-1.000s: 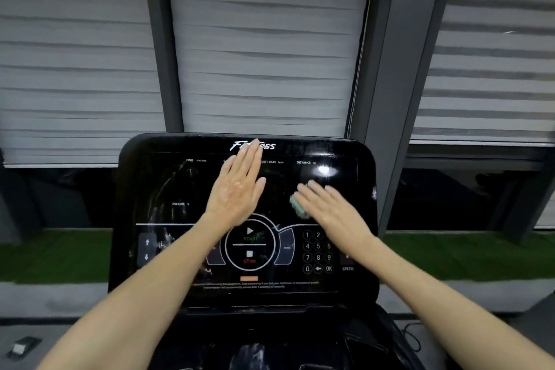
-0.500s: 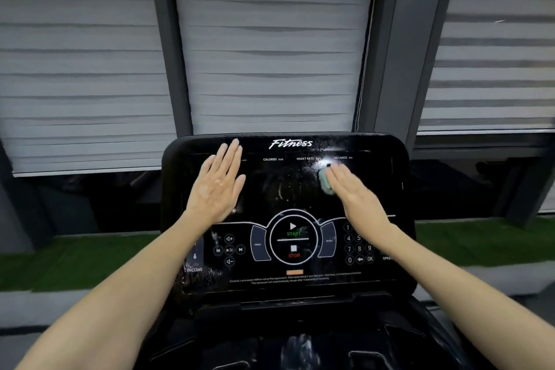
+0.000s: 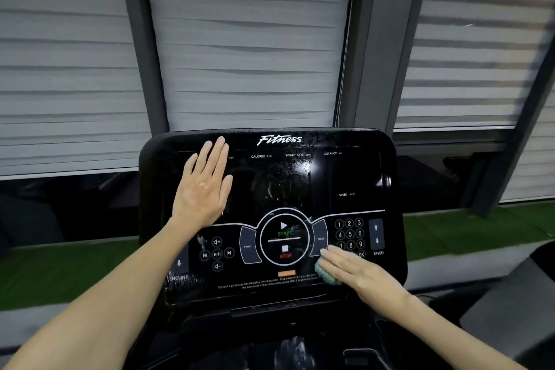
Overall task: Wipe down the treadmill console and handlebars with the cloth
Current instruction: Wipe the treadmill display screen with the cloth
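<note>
The black glossy treadmill console (image 3: 357, 177) fills the middle of the view, with a START/STOP dial, a number keypad and wet smears on its glass. My left hand (image 3: 202, 183) lies flat with straight fingers on the console's upper left. My right hand (image 3: 357, 272) presses a small teal cloth (image 3: 324, 273) flat against the lower right of the console, below the keypad. Most of the cloth is hidden under my fingers. The handlebars are out of view.
Grey window blinds (image 3: 246, 39) and dark frame posts (image 3: 378, 39) rise behind the console. A strip of green turf (image 3: 468, 228) runs along the floor on both sides. The treadmill's dark tray (image 3: 294, 345) sits under the console.
My right hand has slid the cloth from the console's upper right down to its lower right, below the keypad. My left hand has stayed flat on the upper left.
</note>
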### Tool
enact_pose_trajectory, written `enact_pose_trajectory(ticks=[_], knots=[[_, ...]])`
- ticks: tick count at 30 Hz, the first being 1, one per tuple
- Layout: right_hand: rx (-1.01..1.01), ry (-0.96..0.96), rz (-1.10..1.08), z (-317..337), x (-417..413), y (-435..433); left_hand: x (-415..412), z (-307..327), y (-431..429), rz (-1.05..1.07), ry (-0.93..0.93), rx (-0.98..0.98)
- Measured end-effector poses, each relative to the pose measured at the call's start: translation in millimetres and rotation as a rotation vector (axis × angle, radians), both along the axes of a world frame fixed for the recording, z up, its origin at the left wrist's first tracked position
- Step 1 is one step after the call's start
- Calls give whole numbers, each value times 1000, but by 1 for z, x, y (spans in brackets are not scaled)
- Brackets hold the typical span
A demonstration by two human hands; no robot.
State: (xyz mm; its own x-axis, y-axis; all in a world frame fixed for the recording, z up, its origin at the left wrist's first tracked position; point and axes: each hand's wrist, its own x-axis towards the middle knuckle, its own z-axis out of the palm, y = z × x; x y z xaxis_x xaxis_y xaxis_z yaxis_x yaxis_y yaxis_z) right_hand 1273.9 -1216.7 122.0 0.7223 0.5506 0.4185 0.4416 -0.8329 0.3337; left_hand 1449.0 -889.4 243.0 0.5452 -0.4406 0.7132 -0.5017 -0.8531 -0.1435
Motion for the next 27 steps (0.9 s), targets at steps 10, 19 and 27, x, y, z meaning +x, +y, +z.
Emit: enact_pose_trajectory(ticks=[10,19,27], knots=[[362,-247,-186,138,89,14,-1,0,0,16,-30,-3],[477,-350,-130,152,105,37,-2,0,0,7,-41,-11],[340,-140,41,30,25,50,-3,-1,-1,11,-41,-10]])
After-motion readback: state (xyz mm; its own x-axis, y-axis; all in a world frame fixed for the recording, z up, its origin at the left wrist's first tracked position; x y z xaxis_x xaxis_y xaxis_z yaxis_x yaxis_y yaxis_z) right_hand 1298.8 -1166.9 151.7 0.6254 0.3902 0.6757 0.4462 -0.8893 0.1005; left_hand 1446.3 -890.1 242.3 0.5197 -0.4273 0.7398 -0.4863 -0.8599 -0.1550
